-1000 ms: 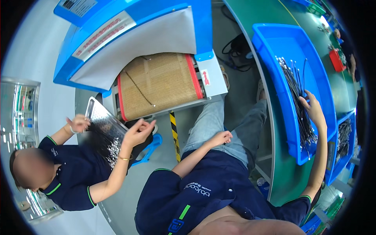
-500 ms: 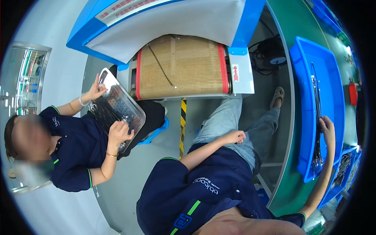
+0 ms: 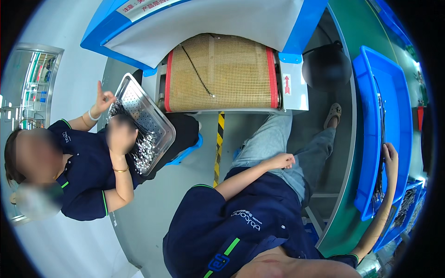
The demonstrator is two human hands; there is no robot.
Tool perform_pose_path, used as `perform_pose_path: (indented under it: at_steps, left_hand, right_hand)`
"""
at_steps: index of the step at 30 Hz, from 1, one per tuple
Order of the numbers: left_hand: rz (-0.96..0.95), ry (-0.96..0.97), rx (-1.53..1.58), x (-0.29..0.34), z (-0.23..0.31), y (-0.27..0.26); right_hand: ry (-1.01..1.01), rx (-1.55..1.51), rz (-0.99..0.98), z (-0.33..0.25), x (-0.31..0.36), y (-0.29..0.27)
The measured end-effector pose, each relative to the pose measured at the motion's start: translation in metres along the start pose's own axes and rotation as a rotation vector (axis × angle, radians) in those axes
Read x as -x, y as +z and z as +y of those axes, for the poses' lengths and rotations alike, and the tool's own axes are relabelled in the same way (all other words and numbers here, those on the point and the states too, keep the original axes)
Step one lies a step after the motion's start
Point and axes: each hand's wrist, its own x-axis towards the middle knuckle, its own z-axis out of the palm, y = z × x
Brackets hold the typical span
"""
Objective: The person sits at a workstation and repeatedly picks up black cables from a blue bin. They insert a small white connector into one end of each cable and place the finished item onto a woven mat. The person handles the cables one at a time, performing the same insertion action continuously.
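Observation:
My left hand [image 3: 281, 161] rests on my thigh in grey trousers, fingers curled in and holding nothing. My right hand [image 3: 390, 155] reaches out to the right and lies flat on the near edge of a long blue bin [image 3: 366, 139], fingers apart. Its fingertips touch a bundle of thin black strips [image 3: 382, 120] that runs along the inside of the bin. My dark blue shirt fills the lower middle of the view.
A conveyor oven with a tan mesh belt [image 3: 222, 72] and blue hood stands ahead. A co-worker seated on the left holds a perforated metal tray [image 3: 146, 116] with small metal parts. A yellow-black floor stripe [image 3: 218, 143] runs between us. More blue bins [image 3: 408, 204] sit lower right.
The view has swung left and closer to the conveyor. The co-worker has lifted and tilted the metal tray. My left hand stays on my thigh and my right hand stays on the bin.

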Motion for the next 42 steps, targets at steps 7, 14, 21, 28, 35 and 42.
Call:
perform_pose_path:
  at_steps: [7,14,21,28,35,42]
  left_hand:
    - [-0.012,-0.017,0.014,0.001,0.006,0.0]
    - [-0.026,-0.02,0.01,0.0,0.002,-0.001]
    - [-0.041,-0.056,0.009,0.001,0.004,-0.002]
    - [-0.053,-0.063,0.02,0.002,0.009,-0.003]
    - [-0.081,-0.07,0.021,-0.002,0.009,-0.003]
    - [-0.106,-0.104,0.089,-0.005,-0.006,-0.008]
  right_hand:
    - [-0.004,0.013,0.005,-0.003,0.003,0.0]
    - [0.02,0.026,0.02,0.006,0.001,0.0]
    - [0.119,-0.054,0.225,-0.014,0.005,-0.013]
    - [-0.044,0.033,0.39,-0.006,0.007,-0.017]
    - [-0.074,-0.202,0.652,-0.024,0.03,-0.048]
    - [-0.41,-0.297,0.724,-0.219,0.01,-0.041]
